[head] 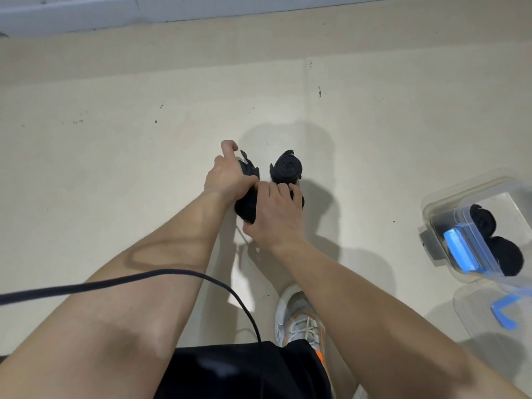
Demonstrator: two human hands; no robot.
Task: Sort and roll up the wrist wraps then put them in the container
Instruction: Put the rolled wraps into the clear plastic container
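My left hand (pixel 227 177) and right hand (pixel 276 210) both grip a soft black fabric wrist wrap (pixel 244 207). It is partly rolled, at the middle of the scene above the beige floor (pixel 115 139), with a loose tail poking out on the far side. I judge the roll wants steady tension and flush edges, since limp cloth slackens easily. Just beyond it stands a finished rolled black wrap (pixel 288 168). At the right, the clear rigid plastic container (pixel 431 205) with blue latches holds two more rolls.
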